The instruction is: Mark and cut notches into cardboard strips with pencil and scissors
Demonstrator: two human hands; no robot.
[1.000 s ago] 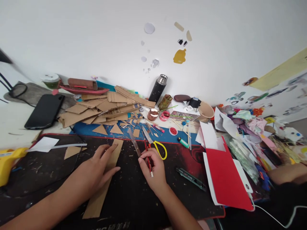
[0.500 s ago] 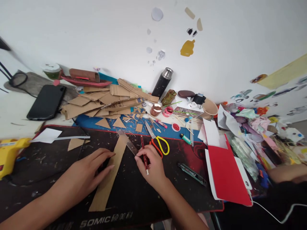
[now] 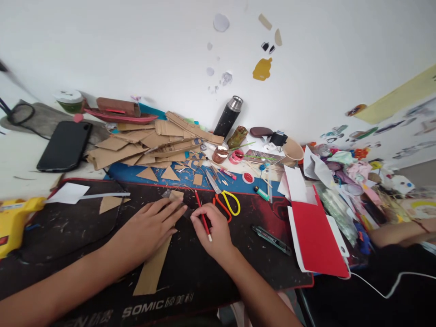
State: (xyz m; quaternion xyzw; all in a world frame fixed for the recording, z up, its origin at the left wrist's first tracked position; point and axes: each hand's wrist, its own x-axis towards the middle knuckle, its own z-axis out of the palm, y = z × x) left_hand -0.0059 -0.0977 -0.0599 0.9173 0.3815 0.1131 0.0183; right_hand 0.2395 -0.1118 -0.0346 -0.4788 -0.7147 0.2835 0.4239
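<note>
a dark mat (image 3: pixel 190 272) fills the lower middle of the frame, and the work lies on its left half. the left hand (image 3: pixel 153 227) is laid palm down left of centre, fingers stretched out and a little apart, not clamped on anything. beneath it a cardboard strip (image 3: pixel 153 274) slants from the lower middle up toward the centre, its upper part mostly covered by those fingers. yellow-handled scissors (image 3: pixel 229 202) rest just beyond the right hand (image 3: pixel 213 234), which sits right of the strip with its fingers curled around a red pencil; thumb and forefinger come together at the tips. a clear strip, probably a ruler (image 3: pixel 187 211), shows between the two hands; whether the right fingertips pinch it, i cannot tell. the red pencil (image 3: pixel 205 224), slimmest of the lot, points up the frame, away from the cardboard.

my reading is that the ruler is being lined up for marking. the next move would call for steady left-hand pressure, then the pencil point turned to the ruler's edge.
</note>
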